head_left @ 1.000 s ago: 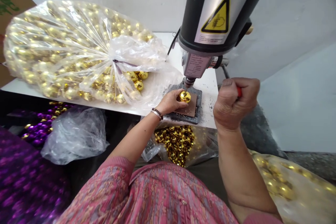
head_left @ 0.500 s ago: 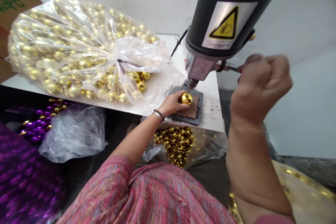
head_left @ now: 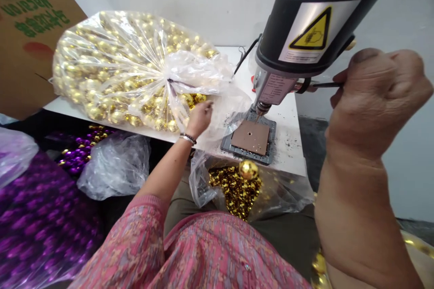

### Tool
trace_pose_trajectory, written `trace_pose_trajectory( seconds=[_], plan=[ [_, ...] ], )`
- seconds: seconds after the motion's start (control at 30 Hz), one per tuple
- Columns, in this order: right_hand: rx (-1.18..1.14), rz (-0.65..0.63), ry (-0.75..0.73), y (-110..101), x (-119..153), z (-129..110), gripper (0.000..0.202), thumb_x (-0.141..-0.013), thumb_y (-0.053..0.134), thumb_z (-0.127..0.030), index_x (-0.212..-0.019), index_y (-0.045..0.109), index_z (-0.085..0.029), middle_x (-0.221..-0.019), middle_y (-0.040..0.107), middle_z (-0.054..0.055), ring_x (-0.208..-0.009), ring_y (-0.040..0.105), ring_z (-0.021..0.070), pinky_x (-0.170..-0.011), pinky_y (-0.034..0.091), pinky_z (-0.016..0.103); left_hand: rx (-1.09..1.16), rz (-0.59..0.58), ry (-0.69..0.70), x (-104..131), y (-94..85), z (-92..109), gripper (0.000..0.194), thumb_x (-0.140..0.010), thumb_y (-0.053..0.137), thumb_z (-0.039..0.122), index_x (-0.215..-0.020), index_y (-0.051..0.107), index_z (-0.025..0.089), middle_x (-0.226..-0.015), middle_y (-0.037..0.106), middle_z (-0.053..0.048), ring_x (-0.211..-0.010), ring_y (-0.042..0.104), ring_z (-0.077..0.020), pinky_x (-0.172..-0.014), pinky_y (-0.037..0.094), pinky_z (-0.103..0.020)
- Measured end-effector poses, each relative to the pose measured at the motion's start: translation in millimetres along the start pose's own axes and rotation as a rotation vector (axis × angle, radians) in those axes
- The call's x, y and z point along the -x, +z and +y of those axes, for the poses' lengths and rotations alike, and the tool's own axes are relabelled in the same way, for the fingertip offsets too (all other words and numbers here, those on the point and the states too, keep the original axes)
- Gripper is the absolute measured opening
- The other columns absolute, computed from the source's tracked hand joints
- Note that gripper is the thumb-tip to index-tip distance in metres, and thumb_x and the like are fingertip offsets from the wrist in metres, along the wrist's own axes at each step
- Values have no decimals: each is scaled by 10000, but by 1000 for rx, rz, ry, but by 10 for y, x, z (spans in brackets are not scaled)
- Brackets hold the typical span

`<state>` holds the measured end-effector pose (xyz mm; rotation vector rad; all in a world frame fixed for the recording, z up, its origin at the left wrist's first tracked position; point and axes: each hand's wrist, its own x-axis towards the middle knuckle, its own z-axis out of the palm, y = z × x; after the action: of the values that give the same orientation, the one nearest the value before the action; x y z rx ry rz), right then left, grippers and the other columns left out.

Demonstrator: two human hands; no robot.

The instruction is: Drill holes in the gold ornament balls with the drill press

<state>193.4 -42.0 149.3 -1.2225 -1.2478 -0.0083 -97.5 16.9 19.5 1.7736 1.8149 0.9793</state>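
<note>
My right hand [head_left: 379,99] is closed round the dark lever [head_left: 327,85] on the side of the black drill press [head_left: 318,22]. Under its thin bit lies a brown square pad [head_left: 251,137] with a small hole, on a grey base [head_left: 228,144]. My left hand [head_left: 200,117] is at the mouth of the clear bag [head_left: 111,63] of gold balls, beside some loose ones; whether its fingers hold anything is hidden. One gold ball [head_left: 248,170] is in mid-air over the open bag of gold pieces [head_left: 233,189] below the table edge.
A cardboard box [head_left: 34,40] stands at the back left. Purple balls in a bag [head_left: 44,216] and a crumpled clear bag [head_left: 115,167] lie at lower left. Dark shavings dot the white table [head_left: 288,128]. A black cable [head_left: 247,56] runs behind the drill.
My left hand has let go of the gold ball on the pad and moved left to the bag mouth. That ball has dropped off the table's front edge. The view has shifted left.
</note>
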Motion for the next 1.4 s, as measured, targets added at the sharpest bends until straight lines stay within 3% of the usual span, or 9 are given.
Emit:
trace_pose_trajectory(
  seconds=[0.17, 0.43, 0.53, 0.6, 0.77, 0.9, 1.0, 1.1, 1.4],
  plan=[
    [-4, 15, -26, 19, 25, 19, 401, -1058, 527, -448, -763, 451, -188, -705, 515, -64, -633, 450, 36, -708, 314, 310, -134, 57, -212, -277, -162, -211, 77, -888, 740, 111, -954, 720, 147, -1223, 691, -198, -1382, 586, -452, -1190, 368, -593],
    [-59, 7, -63, 31, 38, 21, 354, -1047, 538, -370, -770, 382, -214, -654, 433, -75, -590, 384, 26, -648, 335, 266, -279, -31, -328, -348, -171, -205, 169, -825, 800, 156, -798, 634, 160, -1102, 670, -190, -1362, 555, -472, -1174, 339, -667],
    [-45, 18, -87, 42, 45, 50, 381, -1051, 556, -413, -770, 403, -208, -660, 466, -71, -605, 397, 28, -654, 358, 256, -405, -101, -289, -343, -208, -97, 138, -836, 781, 165, -945, 708, 123, -1161, 713, -228, -1306, 623, -451, -1153, 400, -639],
    [-31, 35, -100, 55, 58, 64, 412, -1062, 548, -474, -779, 437, -197, -685, 506, -61, -626, 418, 33, -669, 373, 257, -453, -143, -231, -277, -200, -5, 334, -806, 802, 167, -1129, 732, 119, -1178, 743, -223, -1244, 679, -421, -1127, 460, -579],
    [-38, 54, -110, 77, 89, 74, 457, -1083, 505, -543, -792, 446, -196, -710, 521, -54, -626, 419, 37, -682, 386, 258, 42, -335, -94, 7, -34, 206, 656, -851, 820, 413, -1437, 648, 173, -1073, 786, -104, -1011, 756, -282, -951, 592, -398],
    [-30, 45, -106, 67, 92, 76, 460, -1084, 506, -559, -803, 456, -198, -704, 508, -56, -642, 420, 42, -688, 383, 252, 651, -466, -206, 193, 163, 276, 524, -897, 758, 568, -1278, 688, 216, -1124, 788, -117, -971, 787, -260, -810, 640, -383],
    [-21, 29, -106, 54, 92, 66, 390, -1082, 518, -459, -802, 469, -191, -717, 535, -50, -682, 444, 46, -715, 407, 249, 888, -533, -351, 274, 274, 306, 512, -886, 745, 660, -1158, 704, 228, -1067, 791, -123, -957, 807, -294, -677, 613, -345],
    [-30, 43, -104, 52, 101, 41, 358, -1068, 519, -419, -795, 459, -196, -709, 526, -47, -703, 448, 46, -720, 402, 240, 930, -545, -364, 331, 314, 342, 532, -881, 738, 679, -1172, 687, 237, -1109, 769, -114, -984, 779, -265, -630, 565, -285],
    [-39, 50, -69, 97, 127, 16, 474, -1077, 508, -590, -806, 423, -211, -695, 458, -54, -686, 425, 42, -715, 394, 232, 681, -529, -247, 359, 353, 379, 738, -680, 906, 298, -1286, 486, 258, -1000, 674, 22, -796, 640, -132, -728, 527, -270]
  ],
)
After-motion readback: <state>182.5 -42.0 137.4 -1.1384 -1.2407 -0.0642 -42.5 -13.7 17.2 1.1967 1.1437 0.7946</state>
